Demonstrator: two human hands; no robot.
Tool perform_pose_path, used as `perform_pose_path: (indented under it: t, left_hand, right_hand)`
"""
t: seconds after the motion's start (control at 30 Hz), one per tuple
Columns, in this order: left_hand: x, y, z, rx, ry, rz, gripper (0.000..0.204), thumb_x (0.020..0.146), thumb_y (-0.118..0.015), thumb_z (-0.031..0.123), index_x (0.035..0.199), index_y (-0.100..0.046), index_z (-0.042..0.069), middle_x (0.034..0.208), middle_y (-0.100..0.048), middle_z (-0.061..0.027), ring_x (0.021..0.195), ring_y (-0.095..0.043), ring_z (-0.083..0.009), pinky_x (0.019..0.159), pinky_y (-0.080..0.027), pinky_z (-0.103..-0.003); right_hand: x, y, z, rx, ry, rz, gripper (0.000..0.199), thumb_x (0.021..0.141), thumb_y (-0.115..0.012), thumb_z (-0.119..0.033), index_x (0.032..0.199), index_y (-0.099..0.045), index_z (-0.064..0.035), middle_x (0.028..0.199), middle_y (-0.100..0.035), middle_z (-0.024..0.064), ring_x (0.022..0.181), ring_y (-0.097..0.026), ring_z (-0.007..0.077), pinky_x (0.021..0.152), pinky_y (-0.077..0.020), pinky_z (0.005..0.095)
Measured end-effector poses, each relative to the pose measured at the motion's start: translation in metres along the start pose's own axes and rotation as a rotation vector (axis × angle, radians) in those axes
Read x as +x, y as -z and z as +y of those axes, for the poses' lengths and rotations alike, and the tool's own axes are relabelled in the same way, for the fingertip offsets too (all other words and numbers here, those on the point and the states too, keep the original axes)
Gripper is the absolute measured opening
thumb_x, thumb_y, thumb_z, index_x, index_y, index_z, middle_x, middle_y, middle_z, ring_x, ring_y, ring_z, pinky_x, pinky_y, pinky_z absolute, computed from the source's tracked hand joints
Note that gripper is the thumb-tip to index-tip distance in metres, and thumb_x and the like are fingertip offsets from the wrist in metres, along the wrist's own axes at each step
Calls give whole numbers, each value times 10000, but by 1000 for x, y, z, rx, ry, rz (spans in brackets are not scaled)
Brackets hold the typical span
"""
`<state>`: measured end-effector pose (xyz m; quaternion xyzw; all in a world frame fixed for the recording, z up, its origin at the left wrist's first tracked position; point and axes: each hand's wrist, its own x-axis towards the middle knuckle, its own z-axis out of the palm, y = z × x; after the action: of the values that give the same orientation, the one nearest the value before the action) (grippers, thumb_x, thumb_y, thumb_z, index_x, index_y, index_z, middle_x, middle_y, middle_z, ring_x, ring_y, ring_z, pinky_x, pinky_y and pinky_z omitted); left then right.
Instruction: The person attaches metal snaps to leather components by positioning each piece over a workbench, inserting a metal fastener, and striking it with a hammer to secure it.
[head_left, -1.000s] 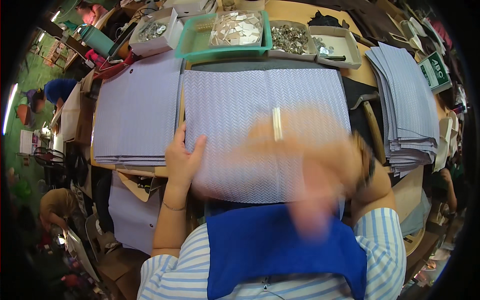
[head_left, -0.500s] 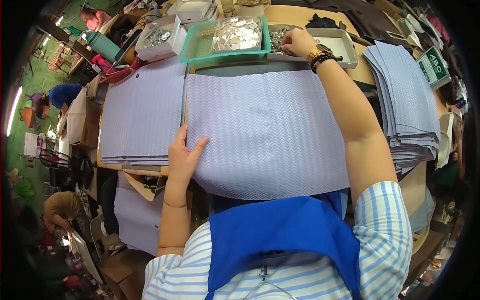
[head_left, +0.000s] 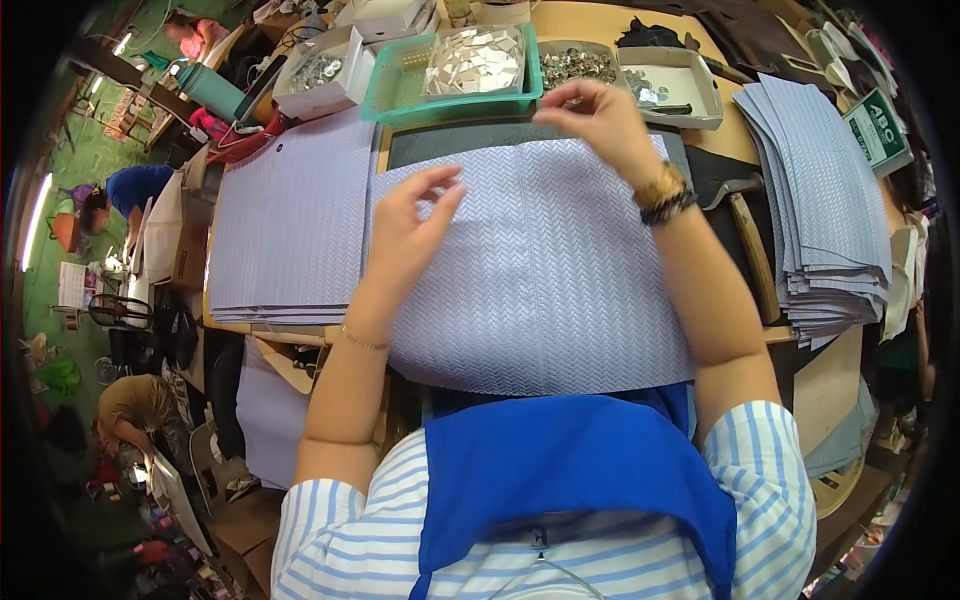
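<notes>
A lilac sheet with an embossed zigzag weave lies before me, its near edge hanging toward my blue apron. Over its left part hovers my left hand, thumb and fingers curved and apart, holding nothing visible. My right hand is above the sheet's far edge, thumb and fingertips drawn together. Whatever is in that pinch is too small to make out. Just beyond it stands an open box of small metal fittings.
Lilac sheets are stacked at left and right. A wooden-handled hammer lies beside the right stack. Along the back are a green basket holding pale square pieces, and a white box with small discs.
My right hand has come back from the box of metal fittings toward the sheet. My left hand has left the sheet's left edge and moved up and inward. The hammer is now uncovered.
</notes>
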<state>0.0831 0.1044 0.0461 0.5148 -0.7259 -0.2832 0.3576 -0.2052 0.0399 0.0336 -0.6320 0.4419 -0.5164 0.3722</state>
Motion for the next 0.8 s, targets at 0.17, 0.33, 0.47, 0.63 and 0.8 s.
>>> perform_pose_path:
  t: [0.17,0.33,0.47,0.63,0.8]
  left_hand:
    - [28,-54,4,-316,-119,-160,306,1027,-679,144,1305,-699,17,1128,-762,-37,942,-664,-90,837,-526,-252]
    - [26,-65,-4,-396,-41,-141,297,1009,-711,135,1279,-720,11,1155,-763,-59,971,-677,-106,868,-540,-256]
    - [24,-66,-7,-389,-79,-103,258,983,-742,121,1218,-752,15,1126,-767,-65,983,-684,-118,876,-547,-270]
    - [27,-61,-4,-237,-303,-15,216,950,-763,107,1154,-774,36,1069,-770,-84,935,-700,-149,848,-553,-286]
    - [27,-62,-7,-218,-332,1,187,937,-772,118,1107,-791,41,1014,-772,-85,908,-709,-159,829,-550,-282]
  right_hand:
    - [-44,-30,-1,154,-192,-82,283,849,-888,-151,1081,-773,-37,953,-789,33,835,-709,75,742,-565,230]
    - [-46,-22,-2,305,-353,-174,308,891,-832,-52,1179,-728,-17,1121,-775,92,996,-736,125,867,-600,265]
    - [-48,-25,8,335,-261,-161,342,876,-856,-105,1178,-726,-9,1075,-774,94,883,-727,107,786,-583,244]
    - [-48,-24,8,442,-280,-208,433,868,-863,-87,1253,-679,-20,1033,-741,60,954,-722,126,839,-609,274]
    - [-48,-23,5,358,-260,-235,365,890,-838,-75,1222,-698,-19,1088,-754,64,986,-730,129,847,-610,269]
